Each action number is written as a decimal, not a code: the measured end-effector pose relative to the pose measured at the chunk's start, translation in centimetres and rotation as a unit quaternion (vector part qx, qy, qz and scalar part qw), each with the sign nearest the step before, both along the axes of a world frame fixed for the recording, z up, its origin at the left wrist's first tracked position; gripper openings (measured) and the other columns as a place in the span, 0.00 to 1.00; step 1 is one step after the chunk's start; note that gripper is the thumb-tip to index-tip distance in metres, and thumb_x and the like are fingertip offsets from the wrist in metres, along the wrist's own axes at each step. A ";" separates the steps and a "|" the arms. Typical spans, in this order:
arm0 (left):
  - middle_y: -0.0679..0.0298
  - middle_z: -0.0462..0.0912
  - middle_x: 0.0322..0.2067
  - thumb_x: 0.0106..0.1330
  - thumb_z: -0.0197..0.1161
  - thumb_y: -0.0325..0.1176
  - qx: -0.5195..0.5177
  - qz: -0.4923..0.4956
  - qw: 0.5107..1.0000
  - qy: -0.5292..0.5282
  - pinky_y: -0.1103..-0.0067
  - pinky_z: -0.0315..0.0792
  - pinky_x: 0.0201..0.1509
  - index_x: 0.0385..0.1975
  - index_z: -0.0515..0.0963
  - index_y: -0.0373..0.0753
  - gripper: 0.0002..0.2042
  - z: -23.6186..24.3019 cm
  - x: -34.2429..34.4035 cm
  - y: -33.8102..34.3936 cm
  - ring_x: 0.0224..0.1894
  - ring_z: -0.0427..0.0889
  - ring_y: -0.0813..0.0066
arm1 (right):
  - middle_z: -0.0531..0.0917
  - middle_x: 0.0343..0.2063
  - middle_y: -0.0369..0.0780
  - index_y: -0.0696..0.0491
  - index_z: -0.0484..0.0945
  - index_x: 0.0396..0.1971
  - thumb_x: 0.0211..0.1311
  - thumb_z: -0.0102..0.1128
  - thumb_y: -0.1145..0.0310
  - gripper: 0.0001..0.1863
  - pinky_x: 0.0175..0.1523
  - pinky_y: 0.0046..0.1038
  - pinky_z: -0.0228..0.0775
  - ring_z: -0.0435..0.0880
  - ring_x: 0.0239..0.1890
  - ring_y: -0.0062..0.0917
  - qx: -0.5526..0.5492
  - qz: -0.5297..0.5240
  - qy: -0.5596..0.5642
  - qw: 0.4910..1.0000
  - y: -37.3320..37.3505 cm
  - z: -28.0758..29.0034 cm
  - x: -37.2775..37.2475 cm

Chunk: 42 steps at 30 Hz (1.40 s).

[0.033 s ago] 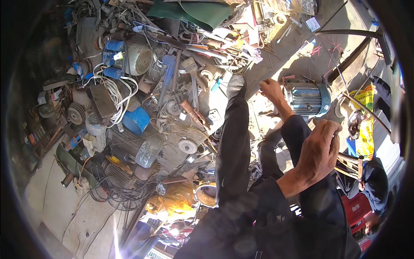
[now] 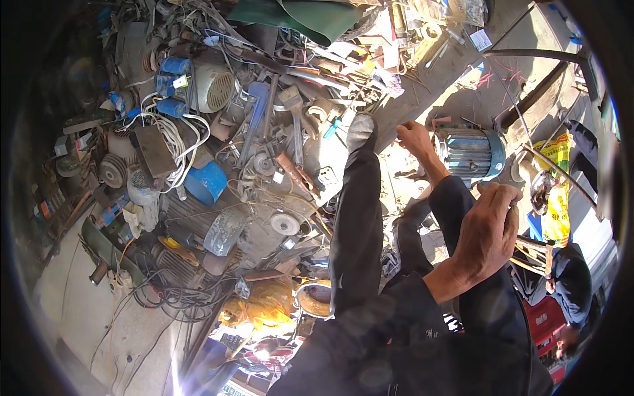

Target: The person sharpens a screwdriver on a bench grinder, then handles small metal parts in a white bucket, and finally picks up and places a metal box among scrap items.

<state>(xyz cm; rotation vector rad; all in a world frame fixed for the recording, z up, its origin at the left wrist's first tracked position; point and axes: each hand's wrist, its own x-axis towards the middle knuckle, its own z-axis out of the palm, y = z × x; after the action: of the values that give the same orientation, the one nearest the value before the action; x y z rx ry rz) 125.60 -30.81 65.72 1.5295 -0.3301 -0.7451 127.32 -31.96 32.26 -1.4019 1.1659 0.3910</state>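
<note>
My left hand (image 2: 487, 228) reaches across from the lower left, over my right forearm. Its fingers are curled closed, and whatever they may hold is hidden. Just beyond it lies a blue-grey electric motor (image 2: 470, 153) with a ribbed housing. My right hand (image 2: 416, 142) is farther off, at the left end of the motor, with its fingers bent inward. I cannot make out anything between them. A grey shoe (image 2: 361, 131) on my outstretched left leg rests left of the right hand.
Scrap parts crowd the left: white cable coils (image 2: 173, 148), a blue cylinder (image 2: 206, 183), a pale motor (image 2: 214, 89), a blue wrench (image 2: 253, 122). A green sheet (image 2: 300, 20) lies at the far side. On the right are a yellow bag (image 2: 560, 198), bent metal rods and another person (image 2: 571, 280).
The view has shifted very slightly, so the scrap on the left sits a little differently. My hands hold nearly the same positions, fingers still curled.
</note>
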 end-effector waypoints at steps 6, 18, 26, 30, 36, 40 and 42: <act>0.46 0.77 0.40 0.72 0.58 0.17 -0.043 0.090 0.993 0.063 0.61 0.75 0.48 0.47 0.73 0.30 0.08 0.5 3.0 2.8 0.42 0.81 0.45 | 0.88 0.34 0.48 0.57 0.84 0.44 0.67 0.62 0.59 0.17 0.41 0.36 0.81 0.89 0.35 0.41 -0.121 0.085 -0.006 0.989 2.1 -1.2 2.7; 0.50 0.75 0.39 0.70 0.56 0.11 -0.087 0.341 0.936 0.009 0.73 0.73 0.43 0.50 0.72 0.30 0.12 0.6 11.2 7.0 0.39 0.79 0.58 | 0.81 0.47 0.47 0.59 0.76 0.53 0.65 0.66 0.69 0.18 0.54 0.30 0.77 0.84 0.49 0.34 -0.249 0.302 -0.169 0.905 9.5 -1.4 14.6; 0.53 0.75 0.37 0.65 0.58 0.08 -0.064 0.464 0.883 0.013 0.73 0.73 0.41 0.54 0.75 0.31 0.19 0.5 18.3 7.7 0.36 0.77 0.60 | 0.90 0.36 0.50 0.56 0.76 0.60 0.63 0.72 0.51 0.32 0.42 0.43 0.84 0.91 0.37 0.47 -0.281 0.417 -0.122 0.856 11.9 -3.1 20.6; 0.52 0.75 0.34 0.64 0.59 0.07 -0.080 0.445 0.891 -0.034 0.74 0.74 0.43 0.54 0.76 0.29 0.20 1.8 19.4 9.7 0.34 0.77 0.58 | 0.89 0.35 0.48 0.55 0.76 0.60 0.65 0.71 0.52 0.30 0.41 0.41 0.83 0.89 0.35 0.45 -0.292 0.422 -0.114 0.851 12.7 -3.4 21.1; 0.47 0.81 0.47 0.67 0.59 0.08 -0.089 0.396 0.914 0.013 0.74 0.76 0.53 0.54 0.75 0.25 0.17 3.2 15.5 10.8 0.46 0.84 0.58 | 0.88 0.35 0.47 0.53 0.77 0.59 0.67 0.69 0.54 0.27 0.40 0.38 0.81 0.86 0.32 0.42 -0.258 0.417 -0.167 0.855 12.3 -3.4 20.2; 0.53 0.82 0.45 0.72 0.57 0.11 -0.068 0.337 0.939 0.026 0.80 0.77 0.49 0.51 0.77 0.26 0.11 3.5 12.6 9.5 0.44 0.83 0.72 | 0.87 0.35 0.45 0.52 0.77 0.59 0.68 0.68 0.55 0.25 0.39 0.37 0.80 0.84 0.30 0.39 -0.210 0.420 -0.206 0.858 11.0 -2.8 19.5; 0.55 0.82 0.45 0.73 0.57 0.12 -0.068 0.371 0.925 0.040 0.79 0.78 0.52 0.53 0.77 0.28 0.12 2.3 12.0 9.1 0.45 0.82 0.73 | 0.86 0.35 0.45 0.51 0.77 0.59 0.69 0.67 0.55 0.24 0.38 0.36 0.79 0.83 0.29 0.38 -0.173 0.411 -0.232 0.865 10.1 -2.1 19.1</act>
<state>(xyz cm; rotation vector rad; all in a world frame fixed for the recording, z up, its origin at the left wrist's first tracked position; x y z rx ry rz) 137.61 -21.71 68.02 1.3420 0.2574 -0.1732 146.44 -21.88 30.16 -2.1435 0.1888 0.4031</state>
